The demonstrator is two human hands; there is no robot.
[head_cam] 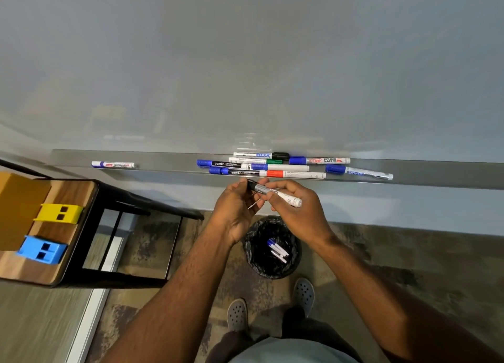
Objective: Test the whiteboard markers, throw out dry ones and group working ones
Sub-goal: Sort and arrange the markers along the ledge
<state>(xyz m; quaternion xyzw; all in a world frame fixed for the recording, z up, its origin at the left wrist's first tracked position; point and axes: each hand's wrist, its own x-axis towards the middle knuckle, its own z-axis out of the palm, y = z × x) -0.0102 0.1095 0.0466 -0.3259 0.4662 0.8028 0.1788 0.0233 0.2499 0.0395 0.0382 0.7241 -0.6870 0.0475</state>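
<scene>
Both hands over bin [272, 267]: right hand [297, 212] pinching marker [278, 196] barrel, left hand [234, 209] gripping black cap end. Light, stiff, kinda slick plastic; hold mid-barrel, pull cap straight off.

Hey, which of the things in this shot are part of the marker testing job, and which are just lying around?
Part of the job:
held marker, gripped by left hand and right hand
markers on the tray
lone marker
whiteboard
bin

Just lying about:
yellow block
blue block
stool
</scene>
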